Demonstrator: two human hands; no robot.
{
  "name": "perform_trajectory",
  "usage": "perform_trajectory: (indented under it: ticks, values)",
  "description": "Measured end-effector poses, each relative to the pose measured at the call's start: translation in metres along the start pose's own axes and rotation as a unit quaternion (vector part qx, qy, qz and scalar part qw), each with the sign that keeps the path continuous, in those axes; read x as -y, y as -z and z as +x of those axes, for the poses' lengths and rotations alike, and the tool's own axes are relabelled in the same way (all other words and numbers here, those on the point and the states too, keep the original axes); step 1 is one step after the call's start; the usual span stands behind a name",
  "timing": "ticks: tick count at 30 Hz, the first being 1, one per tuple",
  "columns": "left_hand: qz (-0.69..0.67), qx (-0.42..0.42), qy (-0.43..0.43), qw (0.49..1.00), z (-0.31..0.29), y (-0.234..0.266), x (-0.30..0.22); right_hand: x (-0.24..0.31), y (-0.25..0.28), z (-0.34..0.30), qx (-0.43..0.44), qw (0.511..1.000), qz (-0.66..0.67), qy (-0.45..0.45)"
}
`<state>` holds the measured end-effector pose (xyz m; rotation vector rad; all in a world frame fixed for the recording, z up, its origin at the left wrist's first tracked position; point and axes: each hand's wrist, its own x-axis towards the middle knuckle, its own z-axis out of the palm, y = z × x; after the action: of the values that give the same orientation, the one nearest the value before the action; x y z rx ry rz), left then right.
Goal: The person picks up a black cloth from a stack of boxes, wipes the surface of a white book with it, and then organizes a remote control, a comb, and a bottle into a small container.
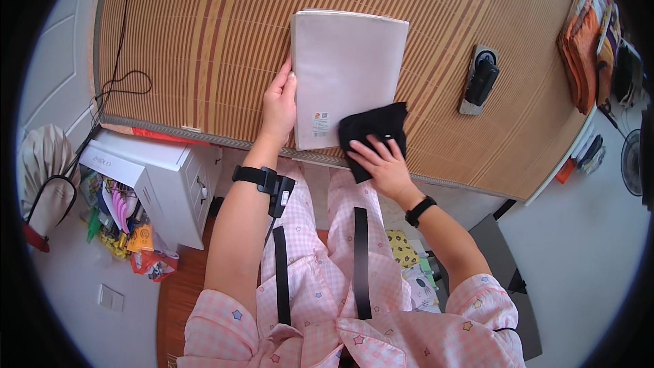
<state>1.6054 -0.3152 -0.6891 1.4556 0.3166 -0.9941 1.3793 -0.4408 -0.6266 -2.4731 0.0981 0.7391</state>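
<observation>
Left hand (278, 110), grip unclear, touches a white rectangular paper book (349, 68) at nine o'clock; right hand (385, 166) lies spread on black fabric cloth (366, 125) at five, apparently wiping, needing steadiness next.

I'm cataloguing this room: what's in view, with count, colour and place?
Mat: 1, tan and brown, across the top
Book: 1, white, on the mat
Cloth: 1, black, over the book's lower right corner
Oblong device: 1, black and grey, mat's right
Cable: count unclear, black, mat's left
Cabinet: 1, white, left
Small items: many, multicoloured, beside the cabinet
Hat or bag: 1, beige, left edge
Folded fabrics: several, mostly orange, upper right
Fan: 1, dark, right edge
Switch plate: 1, white, lower left
Clothing: count unclear, pink checked, bottom
Straps: 2, black, over clothing
Wristbands: 2, black, one per arm
Left hand: 1, bare, at the book's left edge
Right hand: 1, bare, on the cloth
</observation>
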Motion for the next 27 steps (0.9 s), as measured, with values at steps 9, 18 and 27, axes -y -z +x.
perform_trajectory:
  ticks: [9, 18, 27]
  values:
    - [-0.053, 0.006, -0.004, 0.999, -0.005, -0.006, -0.005, -0.029, 0.053, -0.008, -0.333, 0.857, 0.352, -0.177]
    - [0.023, -0.097, -0.053, 0.994, -0.003, -0.027, 0.018, -0.007, 0.026, 0.092, -0.361, 0.896, 0.169, -0.193]
    - [0.169, -0.109, -0.100, 0.974, -0.034, -0.030, -0.024, 0.002, 0.010, -0.038, -0.188, 0.908, 0.329, -0.179]
